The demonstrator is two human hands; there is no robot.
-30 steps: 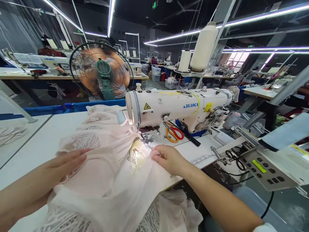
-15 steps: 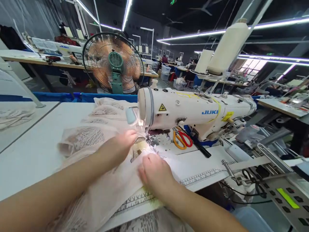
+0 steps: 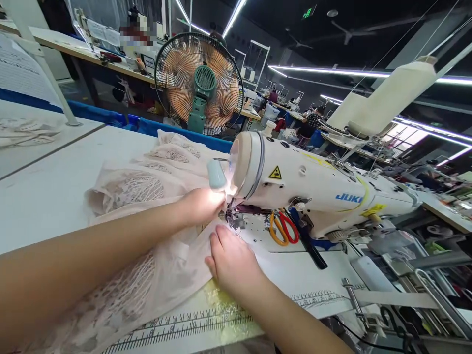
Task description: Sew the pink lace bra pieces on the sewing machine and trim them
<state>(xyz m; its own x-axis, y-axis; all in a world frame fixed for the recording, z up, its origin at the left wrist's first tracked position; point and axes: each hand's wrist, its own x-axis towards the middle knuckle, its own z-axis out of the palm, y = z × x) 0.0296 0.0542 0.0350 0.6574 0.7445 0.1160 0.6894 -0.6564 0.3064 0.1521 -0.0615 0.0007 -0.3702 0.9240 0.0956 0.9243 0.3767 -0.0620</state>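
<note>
Cloth [image 3: 179, 263] lies on the table [image 3: 47, 201], reaching the needle end of the sewing machine [image 3: 291, 174]. Left hand [image 3: 202, 206] and right hand [image 3: 234, 258] bear on it; pinch cannot be confirmed. Possible faults: needle injury from such closeness; puckering from uneven pull.

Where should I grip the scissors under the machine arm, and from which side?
Probably best by the orange and red looped handles, coming from the near side with the right hand once free: the scissors lie with their loops nearer and the other end toward the machine arm. A black tool lies close on the right.
</note>
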